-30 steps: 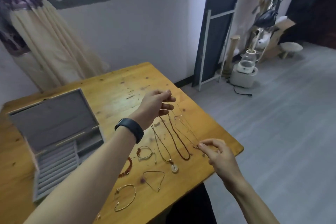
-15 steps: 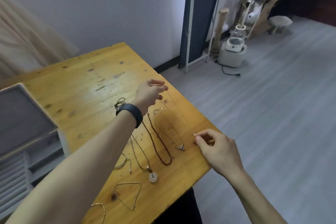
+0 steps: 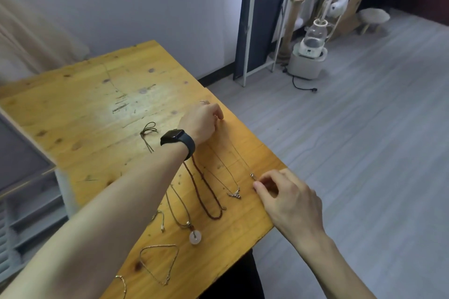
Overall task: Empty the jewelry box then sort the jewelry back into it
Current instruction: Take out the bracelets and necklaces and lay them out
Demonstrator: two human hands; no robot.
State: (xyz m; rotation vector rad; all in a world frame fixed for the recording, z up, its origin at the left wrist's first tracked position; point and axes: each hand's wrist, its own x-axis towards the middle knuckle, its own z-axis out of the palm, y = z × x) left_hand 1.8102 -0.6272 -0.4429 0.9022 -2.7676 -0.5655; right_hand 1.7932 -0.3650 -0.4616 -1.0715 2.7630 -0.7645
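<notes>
The wooden table (image 3: 97, 109) has the open grey jewelry box (image 3: 26, 201) at its left edge, partly out of view. Near the table's right edge, the left hand (image 3: 200, 122), with a black smartwatch (image 3: 177, 140) on its wrist, curls its fingers onto the far end of a thin chain necklace (image 3: 241, 158). The right hand (image 3: 290, 201) pinches the chain's near clasp end between thumb and forefinger. A red beaded necklace (image 3: 206, 195) lies on the table to the chain's left.

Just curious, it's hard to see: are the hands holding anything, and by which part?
A thin chain necklace, stretched between them: the left hand holds its far end, the right hand pinches the near end by the clasp.
</notes>
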